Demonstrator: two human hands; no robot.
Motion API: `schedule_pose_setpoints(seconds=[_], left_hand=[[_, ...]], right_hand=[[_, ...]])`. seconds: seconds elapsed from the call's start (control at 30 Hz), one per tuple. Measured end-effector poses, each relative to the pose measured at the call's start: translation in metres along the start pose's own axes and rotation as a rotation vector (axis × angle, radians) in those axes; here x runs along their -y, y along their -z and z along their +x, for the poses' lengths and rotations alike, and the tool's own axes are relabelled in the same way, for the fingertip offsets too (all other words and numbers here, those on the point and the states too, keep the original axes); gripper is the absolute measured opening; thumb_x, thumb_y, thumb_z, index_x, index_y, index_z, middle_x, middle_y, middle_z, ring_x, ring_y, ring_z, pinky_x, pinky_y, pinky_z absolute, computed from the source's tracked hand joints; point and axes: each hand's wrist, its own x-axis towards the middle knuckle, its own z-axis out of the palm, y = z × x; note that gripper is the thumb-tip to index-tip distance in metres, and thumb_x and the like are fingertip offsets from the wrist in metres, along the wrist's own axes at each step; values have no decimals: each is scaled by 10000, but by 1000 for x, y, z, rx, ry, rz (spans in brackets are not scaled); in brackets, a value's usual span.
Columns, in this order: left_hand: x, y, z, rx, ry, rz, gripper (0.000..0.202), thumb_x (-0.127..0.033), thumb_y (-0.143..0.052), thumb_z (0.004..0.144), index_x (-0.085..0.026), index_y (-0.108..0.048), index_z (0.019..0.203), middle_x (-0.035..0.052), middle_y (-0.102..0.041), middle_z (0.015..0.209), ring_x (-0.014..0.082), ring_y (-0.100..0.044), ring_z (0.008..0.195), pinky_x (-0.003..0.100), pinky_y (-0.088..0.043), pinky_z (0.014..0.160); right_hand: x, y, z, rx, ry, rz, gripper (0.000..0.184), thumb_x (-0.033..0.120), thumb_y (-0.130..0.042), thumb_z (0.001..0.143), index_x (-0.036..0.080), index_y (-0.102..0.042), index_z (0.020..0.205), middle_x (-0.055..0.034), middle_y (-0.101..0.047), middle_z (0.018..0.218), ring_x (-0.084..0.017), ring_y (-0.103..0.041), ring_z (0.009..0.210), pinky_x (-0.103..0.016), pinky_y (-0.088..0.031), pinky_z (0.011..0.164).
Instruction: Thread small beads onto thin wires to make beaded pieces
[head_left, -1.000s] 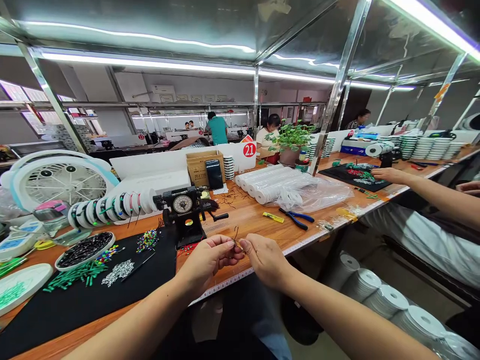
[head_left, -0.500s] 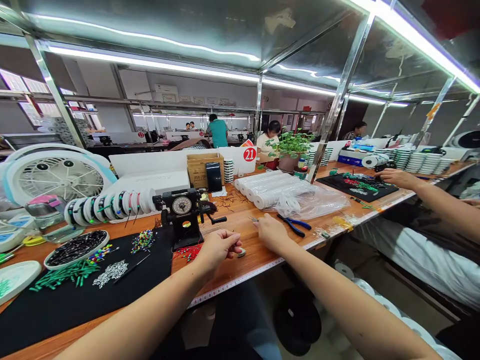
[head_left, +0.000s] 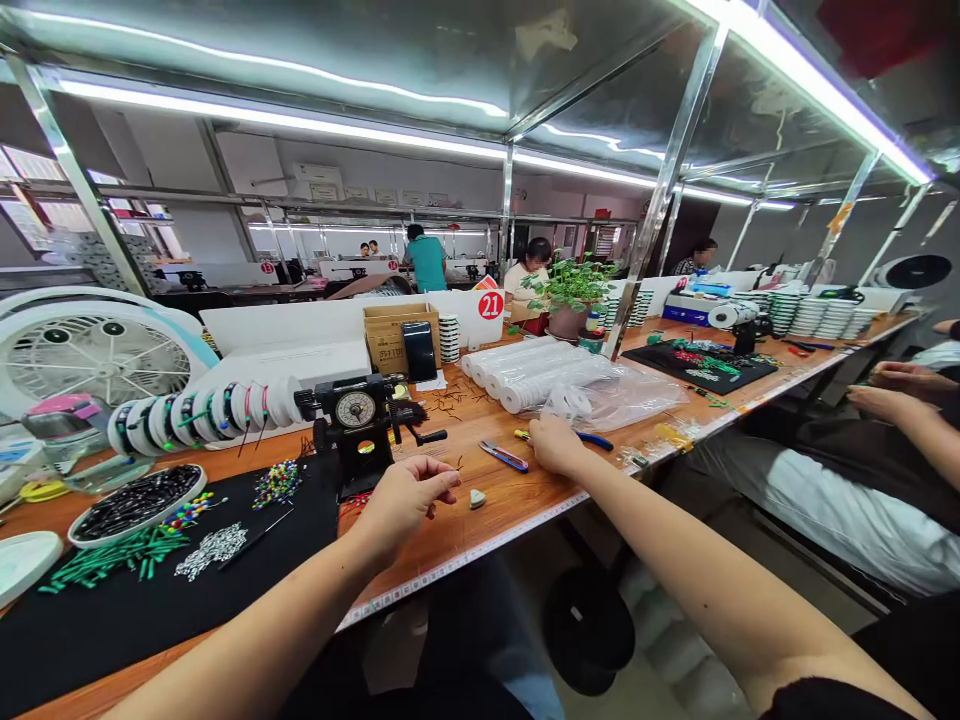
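Blue-handled pliers lie partly behind the right hand, back from the front edge of the wooden tabletop; its fingers curl, but whether they grip anything I cannot tell. Small scissors rest just left of it. The left hand bends thumb toward finger beside a dark strand, its hold unclear. Farther left, a black mat borders the front edge. Strip lights shine overhead.

Wooden bench: 2 black mats, snips, white rolls.
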Motion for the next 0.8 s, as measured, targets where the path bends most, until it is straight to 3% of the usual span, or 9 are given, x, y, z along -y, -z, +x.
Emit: schedule_pose_setpoints(seconds=[0.13,0.27,0.37,0.43,0.5,0.6,0.8], left_hand=[[-5,6,0,-75,-114,217,196,-340,-643,694,-145,-637,722,19,-611,605,136,-516,553,248,-340,517],[-6,8,4,-203,-334,420,150,-311,-614,728,-173,-667,702,45,-651,729,189,-560,696,303,-390,660],[-2,5,11,-282,-516,514,130,-278,-580,764,-190,-670,731,48,-650,771,204,-565,760,311,-394,703],[1,1,17,-291,-601,527,121,-251,-559,782,-189,-659,752,48,-646,787,196,-568,771,300,-401,706],[4,-3,22,-272,-623,525,132,-241,-532,801,-187,-645,757,42,-636,772,183,-567,744,288,-404,689],[7,-6,30,-253,-630,546,150,-242,-513,816,-190,-633,744,31,-615,743,174,-556,720,282,-396,675],[9,-10,39,-228,-643,580,156,-206,-501,813,-184,-608,702,21,-596,718,166,-542,709,278,-384,674]], right_hand=[[4,2,1,-25,23,175,211,266,-528,874,99,-581,992,-106,-573,1074,-223,-534,1017,-436,-409,896],[28,8,-9,-83,46,473,181,168,-425,890,62,-539,981,-175,-569,1009,-225,-532,968,-388,-403,862],[61,7,-23,-28,114,750,287,296,-295,937,117,-511,996,-88,-580,863,-151,-556,747,-291,-460,691],[81,5,-31,52,165,905,471,451,-173,938,144,-530,941,-37,-551,747,-115,-519,607,-245,-455,577],[94,3,-34,188,130,1207,601,591,-139,888,151,-547,836,-7,-499,652,-95,-462,517,-223,-425,504],[103,-1,-30,352,-15,1682,557,647,-284,821,159,-505,666,37,-408,533,-72,-370,434,-199,-357,439],[108,-17,-20,275,-112,1797,408,484,-345,802,174,-426,549,70,-316,414,-55,-229,347,-179,-175,349]])
